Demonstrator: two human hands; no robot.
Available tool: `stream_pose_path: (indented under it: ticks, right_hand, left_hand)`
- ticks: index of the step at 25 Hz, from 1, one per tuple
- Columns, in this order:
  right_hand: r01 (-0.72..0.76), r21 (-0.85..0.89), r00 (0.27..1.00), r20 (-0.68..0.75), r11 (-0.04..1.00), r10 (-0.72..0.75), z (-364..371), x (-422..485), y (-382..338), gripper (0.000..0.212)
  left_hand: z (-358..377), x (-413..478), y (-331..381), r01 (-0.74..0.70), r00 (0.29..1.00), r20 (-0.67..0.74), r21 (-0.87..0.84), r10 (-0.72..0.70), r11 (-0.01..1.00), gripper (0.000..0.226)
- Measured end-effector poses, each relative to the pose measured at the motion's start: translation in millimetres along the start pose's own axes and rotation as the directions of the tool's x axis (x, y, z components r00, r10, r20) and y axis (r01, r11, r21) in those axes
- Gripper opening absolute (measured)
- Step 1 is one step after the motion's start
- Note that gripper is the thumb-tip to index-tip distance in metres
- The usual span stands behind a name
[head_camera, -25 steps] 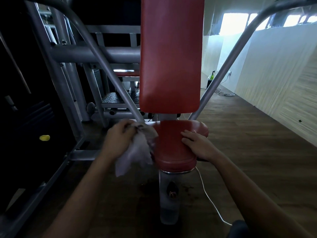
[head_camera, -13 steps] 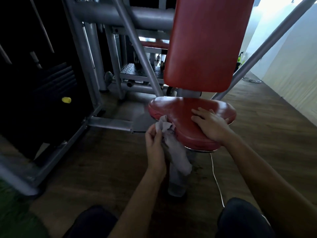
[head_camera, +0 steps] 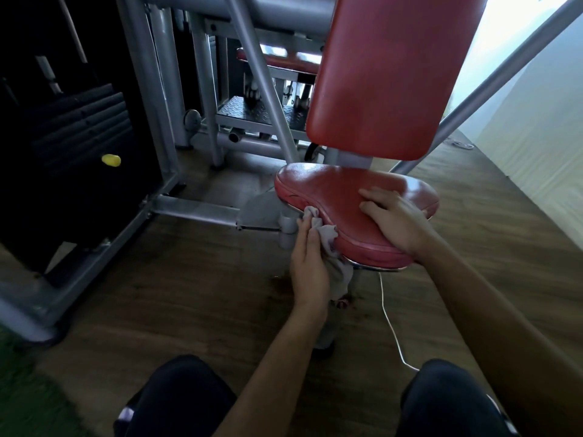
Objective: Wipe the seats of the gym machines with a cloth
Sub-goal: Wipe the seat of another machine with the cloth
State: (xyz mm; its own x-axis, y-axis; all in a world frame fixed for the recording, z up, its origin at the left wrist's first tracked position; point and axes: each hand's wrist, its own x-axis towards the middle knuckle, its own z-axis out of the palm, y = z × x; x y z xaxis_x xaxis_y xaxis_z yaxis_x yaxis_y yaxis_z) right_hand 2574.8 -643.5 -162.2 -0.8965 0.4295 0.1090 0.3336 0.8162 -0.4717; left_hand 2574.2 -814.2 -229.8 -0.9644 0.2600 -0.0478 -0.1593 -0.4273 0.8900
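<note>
In the head view, your left hand [head_camera: 310,263] grips the cloth [head_camera: 328,234] and presses it to the rim of the red seat [head_camera: 331,190], just left of your right hand [head_camera: 394,216], which lies flat on the seat top with its fingers spread. I'd judge you're on the edge pass. How much of the top is done I cannot tell, and other machines likely remain. The seat sits level (under the backrest [head_camera: 385,74] beyond your hands), its long axis running from there toward you, with the narrow nose at your right wrist.
</note>
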Motion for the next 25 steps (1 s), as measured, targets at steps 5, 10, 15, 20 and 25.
stream_pose_path:
  ticks: [5,10,15,20,25]
  right_hand:
    - [-0.014,0.043,1.0,-0.017,0.999,0.015,0.4,-1.0,0.7,0.049]
    - [-0.032,0.045,0.999,-0.019,0.998,0.033,0.6,-2.5,1.2,0.044]
    - [-0.028,0.036,1.0,-0.01,0.999,0.028,-1.0,-4.1,-1.7,0.044]
    - [-0.03,0.039,1.0,0.01,0.999,0.03,-1.4,-5.7,-3.7,0.054]
    - [0.027,-0.082,0.99,0.142,0.996,-0.015,-5.6,-1.1,-9.5,0.052]
  left_hand:
    - [-6.1,-15.8,3.3,-0.039,0.972,-0.236,-0.105,0.014,0.994,0.022]
    - [0.3,-5.5,0.3,-0.129,0.987,-0.102,-0.011,0.127,0.992,0.037]
    - [1.8,-4.9,-12.1,-0.12,0.991,0.067,0.106,0.114,0.987,0.045]
    - [2.3,-21.5,-12.0,-0.045,0.997,0.07,0.041,0.042,0.998,0.047]
    - [9.3,-13.3,-9.0,-0.09,0.995,0.065,0.135,0.082,0.987,0.045]
